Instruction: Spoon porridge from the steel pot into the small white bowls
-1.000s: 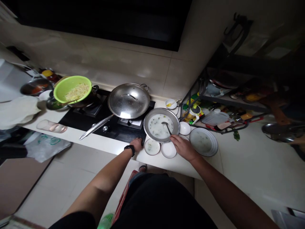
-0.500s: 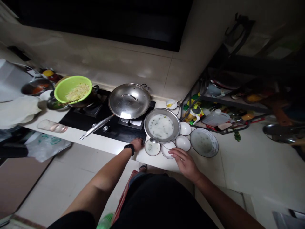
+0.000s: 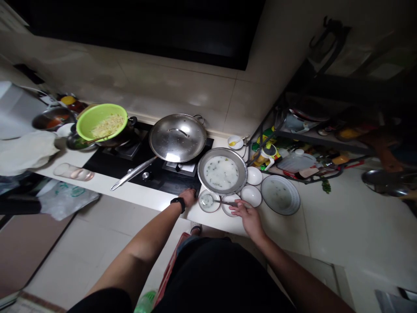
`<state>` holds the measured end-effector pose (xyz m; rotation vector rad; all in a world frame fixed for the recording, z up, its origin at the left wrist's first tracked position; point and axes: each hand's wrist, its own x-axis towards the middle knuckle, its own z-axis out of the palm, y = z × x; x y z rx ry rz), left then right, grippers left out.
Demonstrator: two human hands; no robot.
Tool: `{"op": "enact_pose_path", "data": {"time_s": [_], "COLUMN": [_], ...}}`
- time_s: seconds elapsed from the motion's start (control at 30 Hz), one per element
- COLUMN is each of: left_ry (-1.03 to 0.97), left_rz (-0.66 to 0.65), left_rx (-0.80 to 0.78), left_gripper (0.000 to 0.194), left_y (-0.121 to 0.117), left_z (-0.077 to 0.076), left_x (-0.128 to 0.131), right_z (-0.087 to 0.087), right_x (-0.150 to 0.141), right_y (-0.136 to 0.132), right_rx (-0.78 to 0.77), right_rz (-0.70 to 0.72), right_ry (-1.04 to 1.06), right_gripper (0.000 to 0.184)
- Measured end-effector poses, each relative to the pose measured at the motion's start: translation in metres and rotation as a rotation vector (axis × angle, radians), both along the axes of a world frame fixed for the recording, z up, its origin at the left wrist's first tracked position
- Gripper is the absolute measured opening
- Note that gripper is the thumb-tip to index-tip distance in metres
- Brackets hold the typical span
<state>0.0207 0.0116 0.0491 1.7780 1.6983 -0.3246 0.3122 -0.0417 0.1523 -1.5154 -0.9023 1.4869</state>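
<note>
My right hand (image 3: 249, 217) is closed on the handle of a metal ladle (image 3: 228, 203). The ladle's head is at the small bowl (image 3: 213, 209), which has white soup with green bits in it. Just behind stands a large metal basin (image 3: 245, 174) of the same soup. Under the handle is a second small bowl (image 3: 230, 211), partly hidden by my fingers. My left hand (image 3: 188, 198), with a black band on the wrist, rests on the front right corner of the black stove (image 3: 163, 184). Its fingers lie down on the surface and are only partly visible.
A lidded steel wok (image 3: 177, 137) sits on the stove, its long handle jutting toward the front edge. Two white bowls (image 3: 250, 195) and a ribbed soup bowl (image 3: 295, 198) stand at right. A green basin (image 3: 85, 124) of pale shreds and a glass (image 3: 73, 171) are at left.
The ladle has come down from the metal basin's near rim to the small soup bowl, and its handle has swung. My left hand stays in place.
</note>
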Motion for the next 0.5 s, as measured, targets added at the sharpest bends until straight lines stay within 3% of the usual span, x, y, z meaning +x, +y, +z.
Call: {"op": "enact_pose_path", "data": {"time_s": [0.23,0.5], "left_ry": [0.003,0.006], "left_rz": [-0.021,-0.002], "left_rx": [-0.003,0.001], "left_gripper": [0.033,0.033], "left_y": [0.001,0.001], "left_z": [0.0,-0.001], "left_x": [0.0,0.0], "right_z": [0.008,0.037], "right_x": [0.015,0.032], "right_y": [0.005,0.02], "right_rx": [-0.051,-0.025], "right_rz": [-0.115,-0.178], "right_ry": [0.063,0.092], "right_gripper": [0.054,0.048]}}
